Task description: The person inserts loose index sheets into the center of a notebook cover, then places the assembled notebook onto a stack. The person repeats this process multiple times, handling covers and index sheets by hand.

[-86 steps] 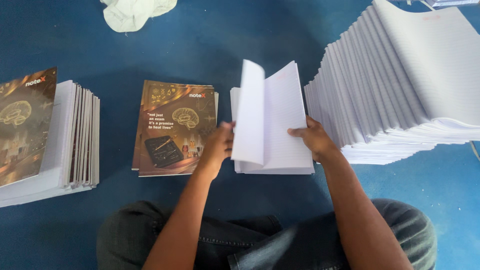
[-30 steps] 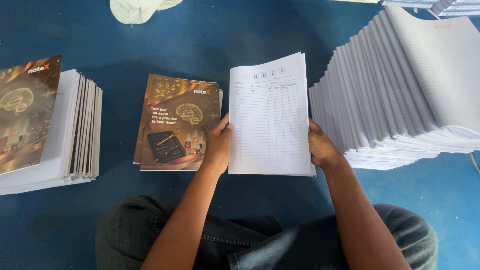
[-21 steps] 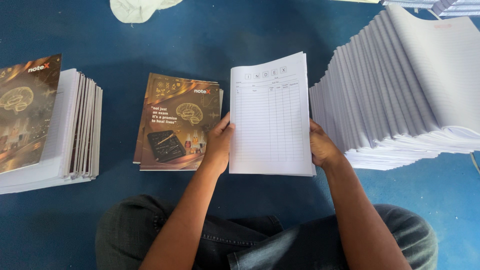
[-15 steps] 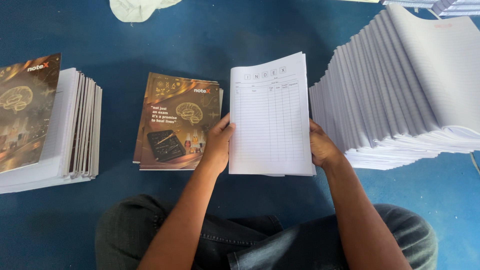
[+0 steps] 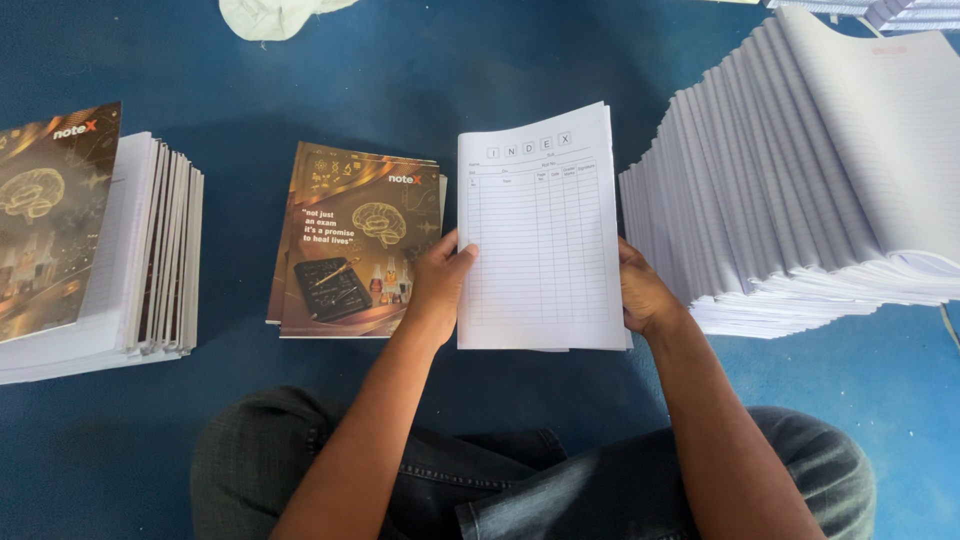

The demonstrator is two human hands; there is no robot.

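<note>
Left hand: we grip the ruled page block by its left edge.
Right hand: we grip its right edge.
Left of our hands: brown printed covers.
Right of our hands: fanned stack of page blocks.

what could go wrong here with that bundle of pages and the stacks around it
The bundle of pages is pinched only at its side edges by the left hand and right hand, so loose sheets might fan out of line. The tall slanted stack of ruled pages leans close beside the right hand; a nudge could slide it.

Ruled page bundle between both hands
</note>
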